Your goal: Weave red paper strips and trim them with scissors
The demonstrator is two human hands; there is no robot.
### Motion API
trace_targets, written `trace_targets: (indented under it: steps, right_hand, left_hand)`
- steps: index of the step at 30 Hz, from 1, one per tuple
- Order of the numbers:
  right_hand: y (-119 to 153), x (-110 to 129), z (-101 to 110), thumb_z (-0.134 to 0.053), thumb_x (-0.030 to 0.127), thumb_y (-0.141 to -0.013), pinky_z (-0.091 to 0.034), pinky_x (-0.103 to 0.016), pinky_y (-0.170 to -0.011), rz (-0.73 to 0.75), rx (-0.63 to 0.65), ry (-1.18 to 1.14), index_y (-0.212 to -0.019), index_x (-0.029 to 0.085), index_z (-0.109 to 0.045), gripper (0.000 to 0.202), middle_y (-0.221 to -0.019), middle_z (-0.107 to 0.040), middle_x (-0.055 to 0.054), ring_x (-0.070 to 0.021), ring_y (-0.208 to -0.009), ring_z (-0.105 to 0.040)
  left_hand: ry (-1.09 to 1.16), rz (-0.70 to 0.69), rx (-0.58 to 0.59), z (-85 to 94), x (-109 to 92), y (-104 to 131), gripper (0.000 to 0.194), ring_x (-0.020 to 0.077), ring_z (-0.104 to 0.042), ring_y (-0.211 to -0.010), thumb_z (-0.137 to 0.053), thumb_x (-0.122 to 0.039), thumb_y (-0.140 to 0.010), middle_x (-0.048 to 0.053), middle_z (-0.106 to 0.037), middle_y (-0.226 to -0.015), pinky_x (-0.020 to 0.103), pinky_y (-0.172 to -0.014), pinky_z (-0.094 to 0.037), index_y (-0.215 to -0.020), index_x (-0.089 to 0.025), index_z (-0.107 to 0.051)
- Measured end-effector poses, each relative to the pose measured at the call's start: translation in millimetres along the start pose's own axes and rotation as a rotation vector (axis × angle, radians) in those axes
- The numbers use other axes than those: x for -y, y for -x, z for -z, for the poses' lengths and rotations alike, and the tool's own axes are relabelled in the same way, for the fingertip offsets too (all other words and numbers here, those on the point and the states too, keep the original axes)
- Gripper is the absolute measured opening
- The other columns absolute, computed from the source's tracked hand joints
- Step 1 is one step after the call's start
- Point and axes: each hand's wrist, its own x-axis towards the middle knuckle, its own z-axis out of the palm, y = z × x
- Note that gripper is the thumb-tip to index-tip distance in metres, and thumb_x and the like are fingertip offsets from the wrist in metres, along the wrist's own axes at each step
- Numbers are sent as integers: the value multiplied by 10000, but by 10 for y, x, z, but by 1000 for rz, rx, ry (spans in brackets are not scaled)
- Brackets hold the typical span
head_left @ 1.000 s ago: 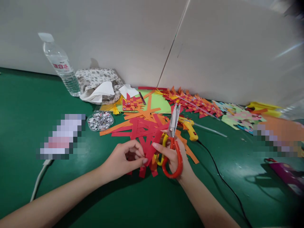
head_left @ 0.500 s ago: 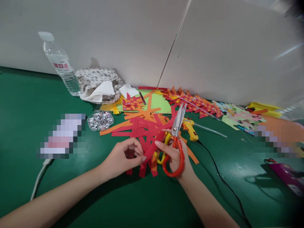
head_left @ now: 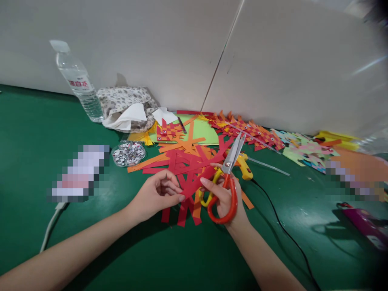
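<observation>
My left hand [head_left: 159, 194] pinches the lower end of a red paper strip [head_left: 195, 186] between thumb and fingers. Its upper part is under the thumb of my right hand [head_left: 224, 198]. That same hand also carries scissors [head_left: 229, 161] with one red-orange and one yellow handle, the blades pointing up and slightly parted. Beneath and behind both hands lies a loose pile of red and orange paper strips [head_left: 178, 159]. A yellow glue gun [head_left: 244, 166] with a clear glue stick rests just right of the scissors, partly hidden.
Woven red and orange paper fish [head_left: 247, 129] lie along the wall. On the left are a water bottle [head_left: 77, 83], a tissue pouch [head_left: 125, 101], a container of googly eyes [head_left: 129, 153] and a blurred-out phone [head_left: 80, 171]. A black cord [head_left: 281, 226] runs across the right side.
The red strip and my left fingertips have risen slightly. The scissors have tilted a little to the right, and their blades look somewhat wider apart.
</observation>
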Motion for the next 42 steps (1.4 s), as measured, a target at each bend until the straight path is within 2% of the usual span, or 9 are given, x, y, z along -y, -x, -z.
trace_targets:
  steps: [14, 29, 36, 42]
  right_hand:
    - [-10, -17, 6, -810, 254, -614, -559, -277, -548, -22, -26, -9, -1016, 228, -590, 459, -672, -614, 66, -133, -525, -632]
    - [-6, -3, -7, -818, 261, -607, -553, -274, -524, -29, -40, -29, -992, 220, -589, 449, -659, -597, 66, -127, -503, -617]
    - [-13, 8, -1, -814, 252, -620, -558, -263, -567, -21, -57, -27, -1037, 227, -578, 480, -664, -615, 64, -126, -539, -632]
    - [-15, 21, -14, -816, 246, -620, -547, -270, -566, -29, -91, -65, -1051, 226, -566, 499, -657, -604, 66, -128, -536, -630]
  left_hand:
    - [-78, -40, 21, 23, 22, -5, 322, 89, -625, -626, -781, -185, -632, -10, -658, -754, 211, -620, -499, -782, -170, -496]
    - [-13, 22, 31, 4, -18, -9, 333, 76, -627, -607, -799, -169, -610, -21, -655, -736, 192, -609, -499, -763, -157, -504]
    - [19, 64, -14, -13, -50, -3, 328, 128, -660, -671, -795, -228, -631, -7, -649, -743, 179, -517, -486, -769, -164, -504]
    - [12, 16, -67, 10, -86, -26, 314, 101, -628, -627, -793, -204, -615, -6, -656, -746, 177, -516, -483, -736, -157, -507]
